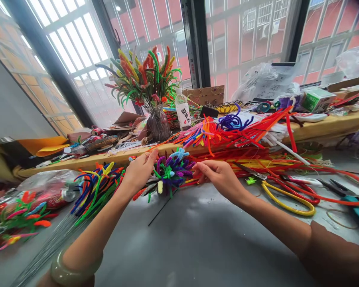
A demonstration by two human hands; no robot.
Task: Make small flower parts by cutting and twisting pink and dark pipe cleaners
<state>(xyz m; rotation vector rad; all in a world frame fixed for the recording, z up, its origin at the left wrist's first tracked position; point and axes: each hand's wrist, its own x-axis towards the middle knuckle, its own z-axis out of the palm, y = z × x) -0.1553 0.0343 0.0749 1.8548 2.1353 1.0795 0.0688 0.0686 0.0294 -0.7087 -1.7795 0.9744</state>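
Observation:
Both my hands hold a bundle of pipe-cleaner flowers (172, 171) just above the grey table (197, 239). The bundle is purple, blue and green, with a thin dark wire stem pointing down toward me. My left hand (139, 171) is closed on the bundle's left side, fingers curled over its top. My right hand (218, 175) pinches the bundle's right edge with thumb and fingertips. A pale green bangle (74, 271) sits on my left wrist.
Loose pipe cleaners (95, 187) lie left of my hands, and a red and orange heap (257, 135) to the right. Yellow-handled scissors (287, 199) rest at the right. A glass vase of finished stems (146, 79) and a bottle (183, 111) stand on the wooden ledge (332, 127).

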